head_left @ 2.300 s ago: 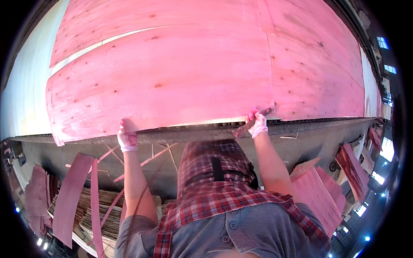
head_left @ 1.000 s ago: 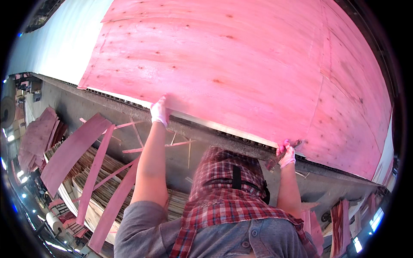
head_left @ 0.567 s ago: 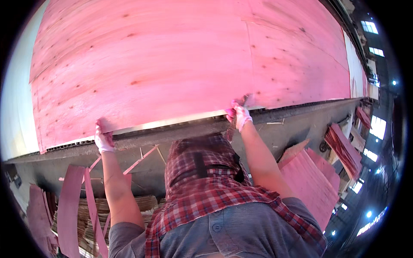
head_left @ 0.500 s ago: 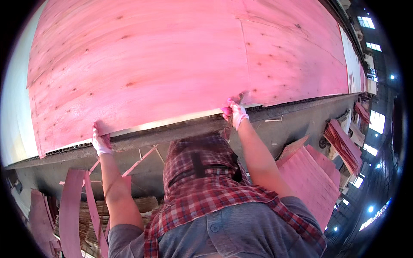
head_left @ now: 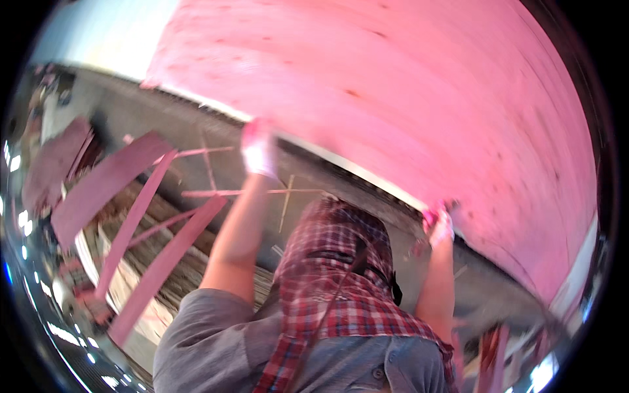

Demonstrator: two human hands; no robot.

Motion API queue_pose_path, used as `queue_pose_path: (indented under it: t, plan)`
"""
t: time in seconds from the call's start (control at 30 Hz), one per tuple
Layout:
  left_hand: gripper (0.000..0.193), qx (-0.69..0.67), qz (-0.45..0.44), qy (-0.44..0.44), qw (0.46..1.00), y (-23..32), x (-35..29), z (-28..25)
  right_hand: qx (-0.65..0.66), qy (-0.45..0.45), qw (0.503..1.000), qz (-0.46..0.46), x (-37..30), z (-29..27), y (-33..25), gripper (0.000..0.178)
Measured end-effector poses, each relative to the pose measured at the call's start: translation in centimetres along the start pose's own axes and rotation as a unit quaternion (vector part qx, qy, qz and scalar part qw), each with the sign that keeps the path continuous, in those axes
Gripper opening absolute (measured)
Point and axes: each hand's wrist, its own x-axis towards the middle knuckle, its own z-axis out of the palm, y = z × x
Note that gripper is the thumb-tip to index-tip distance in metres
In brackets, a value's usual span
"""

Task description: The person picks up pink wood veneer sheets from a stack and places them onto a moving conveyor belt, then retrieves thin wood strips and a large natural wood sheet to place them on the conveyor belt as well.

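A large pink-coated wood veneer sheet (head_left: 354,124) lies in front of me, with a pale layer under its near edge. My left hand (head_left: 259,147), in a pink-stained white glove, is at that edge; motion smears its fingers. Farther right along the edge, my right hand (head_left: 440,226), gloved the same way, is closed with its fingers bent. A small dark piece shows beside its fingertips, and a reddish scrap hangs below; I cannot make out what it grips.
A grey ledge (head_left: 393,203) runs below the sheet's edge. At the left, pink veneer strips (head_left: 141,216) lean over a stack of bare veneer (head_left: 183,262). A pale panel (head_left: 111,39) extends past the sheet's left end. More pink pieces (head_left: 491,354) stand lower right.
The view has swung left and tilted, showing more of the leaning strips. My left hand is now farther from the sheet's left corner and blurred. My right hand remains closed at the edge.
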Motion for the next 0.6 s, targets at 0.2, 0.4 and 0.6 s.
queue_pose_path:
  t: [0.2,0.4,0.6]
  plan:
    - [0.074,0.546,0.307,-0.032,0.779,-3.9,-5.6,3.6,-0.037,-0.059,0.998,0.005,1.5,-0.1,-0.2,0.032]
    - [0.039,-0.093,-0.026,-0.112,0.989,0.9,-4.2,0.2,-0.335,-0.315,0.888,-0.025,-5.4,2.0,0.6,0.063]
    - [0.041,-0.154,-0.259,0.027,0.953,0.2,-21.1,-16.2,-0.302,-0.404,0.862,0.037,-5.6,7.9,7.1,0.048]
